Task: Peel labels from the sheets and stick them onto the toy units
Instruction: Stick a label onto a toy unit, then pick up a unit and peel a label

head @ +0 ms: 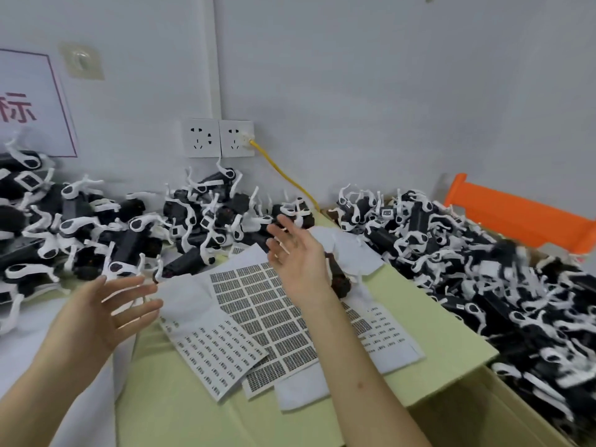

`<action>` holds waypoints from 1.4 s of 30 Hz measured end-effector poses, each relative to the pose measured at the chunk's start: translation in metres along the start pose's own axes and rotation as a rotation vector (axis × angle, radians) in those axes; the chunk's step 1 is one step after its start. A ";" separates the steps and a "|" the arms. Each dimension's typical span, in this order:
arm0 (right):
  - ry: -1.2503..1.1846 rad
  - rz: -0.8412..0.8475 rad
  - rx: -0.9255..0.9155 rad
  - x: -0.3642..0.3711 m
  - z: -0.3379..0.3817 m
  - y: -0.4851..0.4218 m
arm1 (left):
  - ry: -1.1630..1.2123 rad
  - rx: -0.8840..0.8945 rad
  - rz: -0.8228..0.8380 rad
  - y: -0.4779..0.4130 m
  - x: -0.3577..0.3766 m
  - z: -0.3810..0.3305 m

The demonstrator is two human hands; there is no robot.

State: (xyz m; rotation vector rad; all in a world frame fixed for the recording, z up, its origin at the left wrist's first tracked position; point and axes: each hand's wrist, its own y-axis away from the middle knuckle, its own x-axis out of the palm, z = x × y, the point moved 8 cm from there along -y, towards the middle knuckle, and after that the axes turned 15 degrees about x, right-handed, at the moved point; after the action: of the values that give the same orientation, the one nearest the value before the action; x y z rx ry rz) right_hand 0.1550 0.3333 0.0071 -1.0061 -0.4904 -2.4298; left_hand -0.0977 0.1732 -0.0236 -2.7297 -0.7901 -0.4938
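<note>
Black-and-white plastic toy units (80,227) lie heaped on the pale green table (180,408) at the far left, and the heap runs on along the wall toward the middle. In front of it the left hand (109,314) hovers above the table with its fingers spread and straight, holding nothing. Just to its right the white paper label sheets (264,311) lie fanned and overlapping on the table. One carries small, widely spaced printed labels, and the middle one a dense grid of dark rectangular labels. The right hand (300,256) is raised over the far end of the sheets, palm turned inward and fingers loose and apart, also empty. One dark toy unit (338,279) lies on white paper just behind that hand. Farther right an open brown cardboard box (451,398) is piled with more of the same toys, with an orange plastic piece (516,214) behind it. Since neither hand has a label or a toy, this looks like a pause between units. The next move probably calls for picking up a unit with one hand and lifting a label's corner with a fingertip of the other, which needs a fine pinch.
</note>
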 end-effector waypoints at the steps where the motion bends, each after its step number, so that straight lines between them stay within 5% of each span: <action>1: 0.149 -0.033 -0.026 0.005 -0.001 0.001 | -0.023 0.011 -0.009 0.000 -0.001 -0.001; 7: 1.201 -0.202 -0.348 0.037 -0.029 0.011 | -0.246 0.080 -0.149 0.005 -0.007 -0.009; 16: 1.954 0.143 -0.048 0.048 -0.116 0.008 | -0.720 0.472 -0.269 0.009 -0.019 -0.061; 23: 1.962 0.126 -0.023 0.051 -0.115 0.013 | -1.521 0.504 -0.307 0.006 -0.047 -0.118; 27: 1.917 0.130 -0.037 0.049 -0.115 0.010 | -1.742 0.396 -0.382 0.024 -0.094 -0.135; 34: 1.914 0.129 -0.048 0.046 -0.115 0.005 | -1.511 0.180 -0.348 0.050 -0.161 -0.103; 42: 1.882 0.130 -0.058 0.045 -0.114 0.005 | -1.283 0.340 -0.439 0.053 -0.148 -0.115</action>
State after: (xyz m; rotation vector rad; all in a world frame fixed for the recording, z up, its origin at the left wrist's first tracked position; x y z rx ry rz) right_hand 0.0646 0.2612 -0.0356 1.2696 0.3265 -2.1172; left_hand -0.2146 0.0221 0.0160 -2.2644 -1.5224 1.3426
